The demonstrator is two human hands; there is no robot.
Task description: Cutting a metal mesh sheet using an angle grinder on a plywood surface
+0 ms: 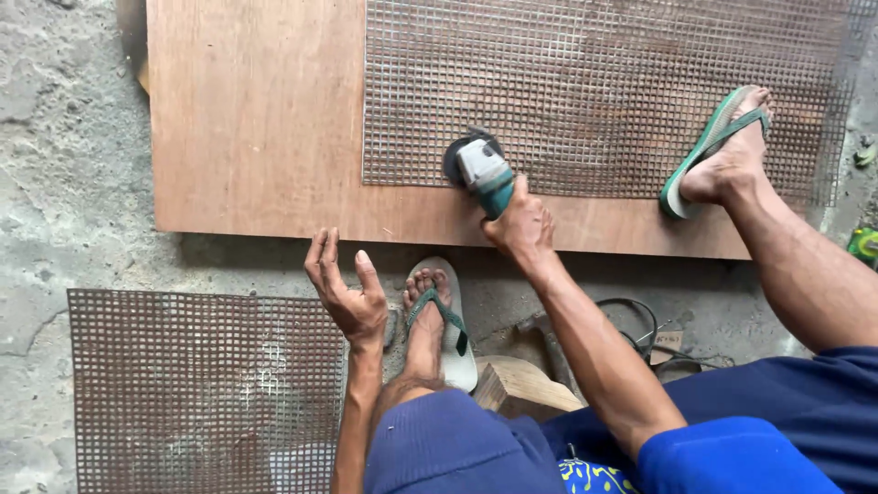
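My right hand (521, 224) grips a teal and grey angle grinder (482, 169). Its disc sits at the lower edge of a rusty wire mesh sheet (594, 91) that lies on a plywood board (256, 119). My left hand (346, 288) hovers open, palm up, over the concrete floor (73, 183) just below the board, holding nothing. One foot in a green flip-flop (718, 151) presses down on the mesh at the right. The other foot (430, 316) rests on the floor between my hands.
A second mesh sheet (201, 384) lies on the floor at the lower left. The grinder's black cable (640, 325) loops by my right knee, next to a wooden block (521, 384). A small green object (862, 245) sits at the right edge.
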